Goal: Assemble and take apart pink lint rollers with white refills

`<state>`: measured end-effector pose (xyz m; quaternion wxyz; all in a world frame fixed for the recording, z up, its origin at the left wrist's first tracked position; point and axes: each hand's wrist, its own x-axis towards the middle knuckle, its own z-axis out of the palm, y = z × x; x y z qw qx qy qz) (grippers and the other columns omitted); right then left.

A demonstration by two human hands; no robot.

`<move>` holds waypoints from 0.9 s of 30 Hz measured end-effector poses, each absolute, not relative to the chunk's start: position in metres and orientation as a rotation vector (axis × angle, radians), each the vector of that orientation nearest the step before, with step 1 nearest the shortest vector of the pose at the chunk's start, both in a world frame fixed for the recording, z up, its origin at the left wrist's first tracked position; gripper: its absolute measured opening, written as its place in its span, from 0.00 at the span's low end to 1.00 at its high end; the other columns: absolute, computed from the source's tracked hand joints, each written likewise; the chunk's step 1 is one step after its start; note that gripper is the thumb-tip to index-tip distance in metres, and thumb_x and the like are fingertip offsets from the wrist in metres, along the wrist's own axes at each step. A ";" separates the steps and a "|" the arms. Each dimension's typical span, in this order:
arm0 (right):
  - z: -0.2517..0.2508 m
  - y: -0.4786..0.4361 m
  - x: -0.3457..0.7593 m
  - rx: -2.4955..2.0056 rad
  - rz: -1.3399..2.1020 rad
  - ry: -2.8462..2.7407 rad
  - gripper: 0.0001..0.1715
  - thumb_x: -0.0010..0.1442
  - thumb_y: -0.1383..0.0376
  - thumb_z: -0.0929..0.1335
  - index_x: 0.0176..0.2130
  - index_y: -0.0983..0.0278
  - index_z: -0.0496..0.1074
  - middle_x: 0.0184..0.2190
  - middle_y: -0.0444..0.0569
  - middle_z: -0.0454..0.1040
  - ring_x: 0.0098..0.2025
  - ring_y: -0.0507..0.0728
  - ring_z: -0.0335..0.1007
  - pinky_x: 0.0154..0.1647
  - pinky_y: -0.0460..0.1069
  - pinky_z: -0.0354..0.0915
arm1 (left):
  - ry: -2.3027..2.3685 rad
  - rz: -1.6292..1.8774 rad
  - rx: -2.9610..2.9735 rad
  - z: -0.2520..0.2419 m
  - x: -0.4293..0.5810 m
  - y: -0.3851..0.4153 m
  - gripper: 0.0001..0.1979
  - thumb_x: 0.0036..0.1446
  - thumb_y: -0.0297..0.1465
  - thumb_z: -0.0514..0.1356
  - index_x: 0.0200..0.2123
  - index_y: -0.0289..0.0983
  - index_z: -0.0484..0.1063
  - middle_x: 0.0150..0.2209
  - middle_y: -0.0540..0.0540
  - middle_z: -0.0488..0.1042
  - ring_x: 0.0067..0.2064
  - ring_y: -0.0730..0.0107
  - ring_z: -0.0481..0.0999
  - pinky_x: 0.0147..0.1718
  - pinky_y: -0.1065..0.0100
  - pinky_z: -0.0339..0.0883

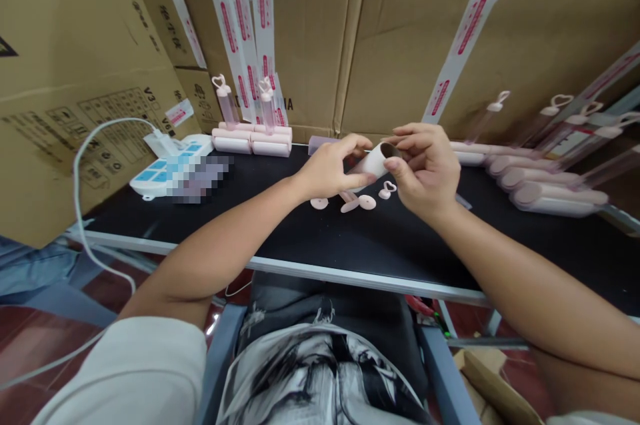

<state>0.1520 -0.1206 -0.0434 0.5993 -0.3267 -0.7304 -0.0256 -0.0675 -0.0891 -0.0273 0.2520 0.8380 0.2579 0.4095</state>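
My left hand (325, 170) is closed around a short white tube (371, 165), which lies tilted with its open end up and to the right. At that end, my right hand (427, 171) pinches the rim between thumb and fingers. Below the tube, on the black tabletop (300, 238), are a small pink heart-loop cap (387, 190) and several pale pink discs, one of them a round disc (367, 202) with a dot in its middle. Part of a translucent purplish piece (320, 144) shows behind my left hand.
At the back left, pink-and-white cylinders (270, 142) lie beneath clear tubes with heart-loop caps (267, 101). More cylinders (555, 195) lie at the right. A white power strip (173, 168) with a cable (77, 185) sits at left. Cardboard (310, 31) walls the back.
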 end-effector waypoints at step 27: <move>-0.046 -0.088 0.177 -1.100 0.063 -2.170 0.19 0.71 0.55 0.69 0.53 0.59 0.83 0.51 0.56 0.87 0.55 0.70 0.83 0.58 0.65 0.75 | 1.812 1.108 2.177 -0.066 -0.119 0.018 0.28 0.65 0.30 0.65 0.68 0.43 0.70 0.57 0.37 0.82 0.59 0.48 0.81 0.59 0.54 0.71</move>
